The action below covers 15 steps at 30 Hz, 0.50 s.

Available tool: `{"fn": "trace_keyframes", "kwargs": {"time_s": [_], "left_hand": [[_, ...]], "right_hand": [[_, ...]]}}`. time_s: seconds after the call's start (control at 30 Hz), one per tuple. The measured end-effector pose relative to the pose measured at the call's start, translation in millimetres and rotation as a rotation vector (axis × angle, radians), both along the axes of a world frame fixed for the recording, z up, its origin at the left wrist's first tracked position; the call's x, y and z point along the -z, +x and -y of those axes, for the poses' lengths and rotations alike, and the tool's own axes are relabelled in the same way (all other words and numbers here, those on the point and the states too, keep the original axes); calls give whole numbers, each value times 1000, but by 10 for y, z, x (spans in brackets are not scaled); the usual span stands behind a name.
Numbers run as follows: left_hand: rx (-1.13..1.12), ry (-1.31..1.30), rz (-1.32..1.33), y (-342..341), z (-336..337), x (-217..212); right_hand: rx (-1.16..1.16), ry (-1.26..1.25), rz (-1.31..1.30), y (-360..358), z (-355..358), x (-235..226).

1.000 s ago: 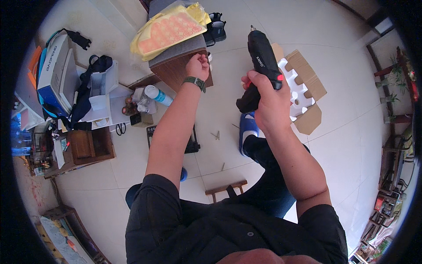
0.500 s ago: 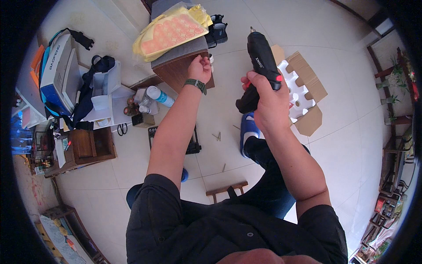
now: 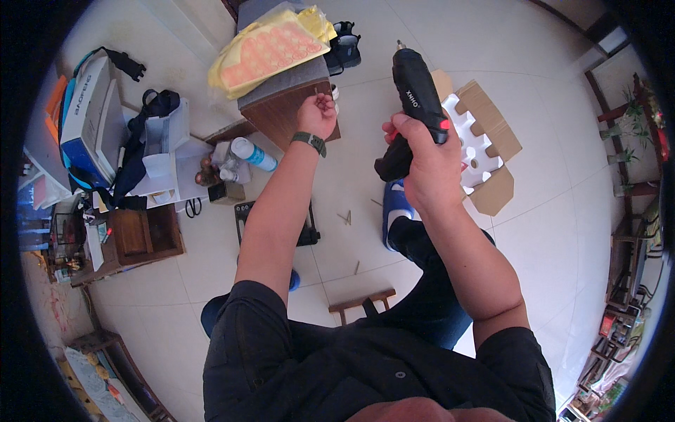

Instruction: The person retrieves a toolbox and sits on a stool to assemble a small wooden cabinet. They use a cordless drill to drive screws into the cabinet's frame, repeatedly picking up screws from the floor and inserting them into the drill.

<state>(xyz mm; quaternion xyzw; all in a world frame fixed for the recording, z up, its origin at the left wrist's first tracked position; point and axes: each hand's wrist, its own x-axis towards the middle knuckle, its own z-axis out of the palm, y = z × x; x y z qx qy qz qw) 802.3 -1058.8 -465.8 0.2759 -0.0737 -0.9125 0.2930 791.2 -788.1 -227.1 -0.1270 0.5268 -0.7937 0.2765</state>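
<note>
Screwdriver (image 3: pixel 419 91), black and pistol-gripped, sits clamped in the right hand (image 3: pixel 432 162), bit pointing away from the body, near an opened cardboard box (image 3: pixel 498 116). Well apart, the left hand (image 3: pixel 318 116) curls its fingers by a wooden bench (image 3: pixel 271 116); whether they pinch something, I cannot tell. Slim pieces (image 3: pixel 349 217) lie on the floor (image 3: pixel 548 190).

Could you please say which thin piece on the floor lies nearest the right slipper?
The lone piece just left of that slipper; the V-shaped pair and lower piece lie farther.
</note>
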Motion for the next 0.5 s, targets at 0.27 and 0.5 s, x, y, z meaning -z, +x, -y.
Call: {"fn": "trace_keyframes", "kwargs": {"time_s": [0.27, 0.5], "left_hand": [[69, -277, 16, 381, -307, 125], [141, -376, 237, 910, -748, 705]], "right_hand": [[30, 28, -41, -15, -19, 17], [53, 43, -28, -118, -55, 124]]}}
